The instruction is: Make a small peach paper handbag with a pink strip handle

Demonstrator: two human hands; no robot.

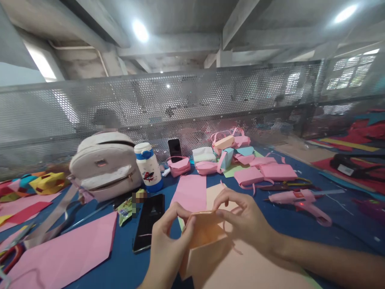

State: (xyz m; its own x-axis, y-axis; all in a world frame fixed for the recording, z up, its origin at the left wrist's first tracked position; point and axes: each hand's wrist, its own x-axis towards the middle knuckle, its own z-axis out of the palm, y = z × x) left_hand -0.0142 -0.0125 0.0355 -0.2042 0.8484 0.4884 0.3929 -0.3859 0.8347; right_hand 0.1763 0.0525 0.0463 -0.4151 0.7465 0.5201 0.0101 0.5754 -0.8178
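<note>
Between my hands is a small peach paper box [207, 237], folded, with its open side up. My left hand [173, 237] pinches the box's upper left edge between thumb and fingers. At the upper right edge, my right hand [246, 216] pinches the same rim, and a thin paper strip [236, 247] hangs beneath its fingers. Peach paper sheets [255, 265] lie under the box. Just beyond are a pink paper sheet [191, 190] and, to the right, a pink glue gun [300, 200]. A black phone [150, 220] lies left of my left hand.
Several small pink paper bags [278, 171] sit at the back beside another phone [175, 149] standing upright. A white backpack [105, 164] and a bottle [148, 166] stand back left. Scissors [12, 255] and pink paper [69, 253] lie at left. A perforated metal partition [192, 96] closes the far side.
</note>
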